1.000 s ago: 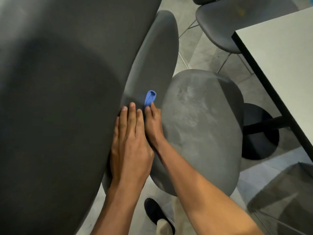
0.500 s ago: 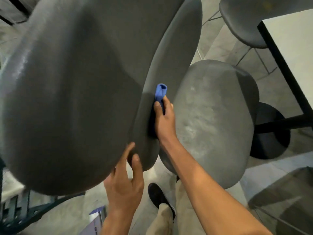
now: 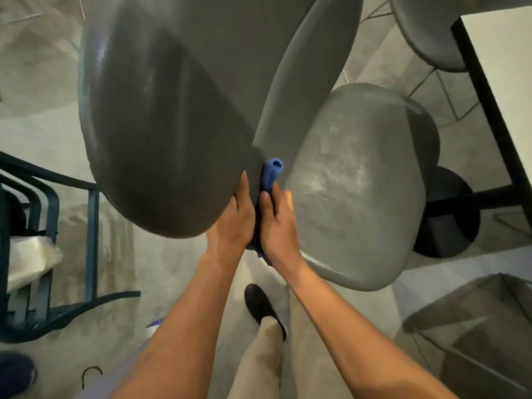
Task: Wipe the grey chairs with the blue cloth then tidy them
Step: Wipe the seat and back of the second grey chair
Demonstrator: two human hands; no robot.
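Observation:
A grey chair fills the middle: the dark back side of its backrest faces me, and the lighter front of the backrest rises to the upper right, with the seat to the right. My left hand holds the lower edge of the backrest. My right hand grips the blue cloth against the front of the backrest, just beside my left hand. The cloth's rolled end sticks up above my fingers.
A white table with a black edge and round black base stands at the right. Another grey chair sits at the top right, one more at the bottom right. A dark green metal frame stands left. My shoe is below.
The view has pulled back from the chair. My left hand left the chair back, dropped to its lower edge, then rose to grip it beside my right hand, which still holds the cloth.

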